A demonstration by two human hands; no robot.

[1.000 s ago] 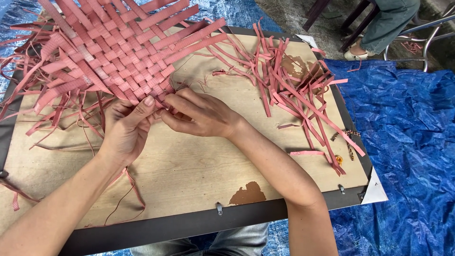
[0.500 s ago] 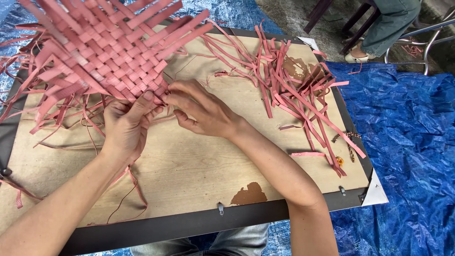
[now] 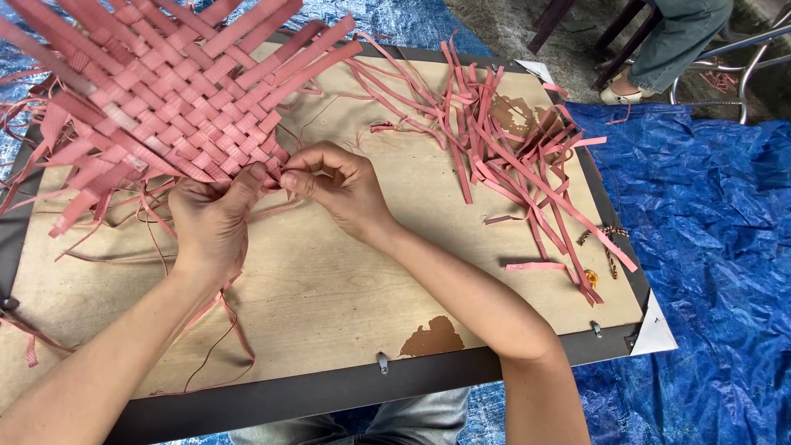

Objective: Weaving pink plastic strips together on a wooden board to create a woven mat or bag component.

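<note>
Down on the floor, a crumpled blue tarp (image 3: 725, 247) spreads out to the right, and on it lies a pale wooden board (image 3: 329, 280) in a dark frame, small metal clips along its near edge and a brown patch where the surface has peeled near the bottom. Beyond the tarp there is bare grey ground, dark chair legs (image 3: 577, 25), and another person's trouser leg and pale shoe (image 3: 622, 92) at the top right.

On the board, the woven pink mat (image 3: 165, 107) sits at the upper left, tilted up off the wood, its loose ends fanning out in all directions. The left hand (image 3: 212, 218) is curled against the mat's lower corner, thumb pressed up on the weave. The right hand (image 3: 334, 185) meets it right there, fingertips pinched shut on a thin pink strip at that same corner. A pile of loose pink strips (image 3: 511, 156) lies well apart on the board's right side, with a small orange-and-dark object (image 3: 597, 247) near the right edge, too small to make out.

The mat's top and left run out of frame. The underside of the weave is hidden, and exactly which strip the left fingers grip I cannot tell.
</note>
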